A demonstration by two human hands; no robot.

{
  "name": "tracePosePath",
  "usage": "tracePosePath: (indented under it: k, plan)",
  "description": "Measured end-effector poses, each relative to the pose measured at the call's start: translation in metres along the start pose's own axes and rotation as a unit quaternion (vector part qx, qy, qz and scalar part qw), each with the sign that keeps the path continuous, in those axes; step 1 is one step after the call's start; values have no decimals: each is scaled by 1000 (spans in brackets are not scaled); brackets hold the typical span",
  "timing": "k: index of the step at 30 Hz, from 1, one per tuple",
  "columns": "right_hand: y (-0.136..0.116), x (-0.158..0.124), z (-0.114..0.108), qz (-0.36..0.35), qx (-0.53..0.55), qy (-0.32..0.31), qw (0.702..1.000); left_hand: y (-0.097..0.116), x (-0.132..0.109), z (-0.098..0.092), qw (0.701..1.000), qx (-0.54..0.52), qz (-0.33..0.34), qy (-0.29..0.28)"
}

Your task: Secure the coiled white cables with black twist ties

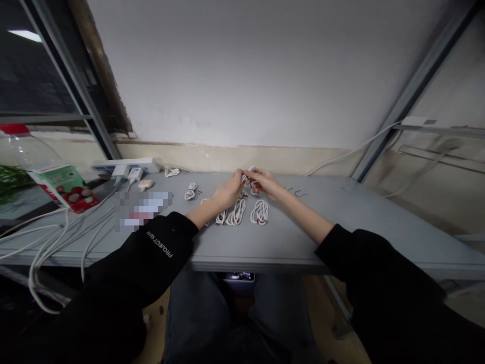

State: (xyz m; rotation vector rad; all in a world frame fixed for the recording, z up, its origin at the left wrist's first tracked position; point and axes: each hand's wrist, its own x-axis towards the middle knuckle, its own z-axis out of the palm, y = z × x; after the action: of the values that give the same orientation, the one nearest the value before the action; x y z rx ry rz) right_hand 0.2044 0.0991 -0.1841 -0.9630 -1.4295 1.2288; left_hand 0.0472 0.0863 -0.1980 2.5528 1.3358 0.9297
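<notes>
Above the middle of the desk, both hands meet at a folded white cable (249, 172). My left hand (230, 190) pinches it from the left. On the other side, my right hand (267, 183) has its fingers closed round the cable and a thin black tie. Part of the cable is hidden by the fingers. Below the hands lie coiled white cables (237, 212), with another coil (259, 212) to their right. A white cable bundle with a black tie (192, 191) sits left of my left hand. Several loose black ties (300, 193) lie right of my right hand.
A white power strip (147, 164) with plugged-in chargers stands at the back left. Loose white wires (56, 237) hang over the desk's left front edge. A red-capped bottle (28, 146) and a green-and-red carton (68, 187) stand far left. Metal posts (394, 106) flank the desk.
</notes>
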Motion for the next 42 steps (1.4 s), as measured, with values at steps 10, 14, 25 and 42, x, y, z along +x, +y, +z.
tracePosePath:
  k: [10, 14, 25, 42]
  plan:
    - [1, -3, 3, 10, 45, -14, 999, -3, 2, 2, 1000, -11, 13, -8]
    - [-1, -4, 2, 5, 45, -16, 999, -4, 3, 2, 1000, -4, 15, -9]
    - [4, 3, 2, -65, -44, 43, 996, -1, 2, 1, 999, 45, -27, -5]
    - [12, 4, 2, -194, -189, 39, 962, -4, 4, 3, 1000, 21, -20, 1]
